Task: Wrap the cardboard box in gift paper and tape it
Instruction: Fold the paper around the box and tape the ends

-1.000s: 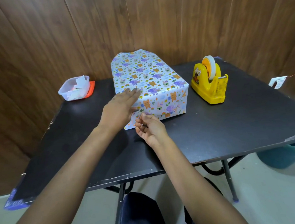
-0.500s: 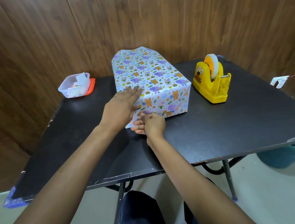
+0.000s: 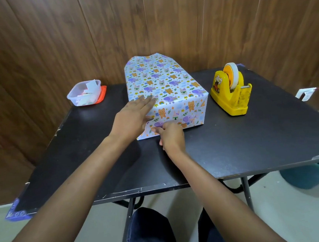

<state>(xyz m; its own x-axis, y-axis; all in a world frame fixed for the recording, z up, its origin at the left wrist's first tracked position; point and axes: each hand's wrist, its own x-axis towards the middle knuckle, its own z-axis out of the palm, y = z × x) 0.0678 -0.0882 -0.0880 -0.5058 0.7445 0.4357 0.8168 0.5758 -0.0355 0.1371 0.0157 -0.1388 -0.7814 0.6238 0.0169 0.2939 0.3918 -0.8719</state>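
We see a black square worktop set against a brown wood-panelled wall. At its middle lies the long cardboard box wrapped in white gift paper printed with small animals, its near end folded shut and its far end rising in a loose flap. Just right of the box stands a yellow tape dispenser with a white roll; well to the left sits a clear plastic tub of paper scraps on an orange lid. The left hand lies flat, fingers straight, on the box's near left top corner. The right hand curls its fingertips against the lower near face; we cannot tell whether it pinches anything.
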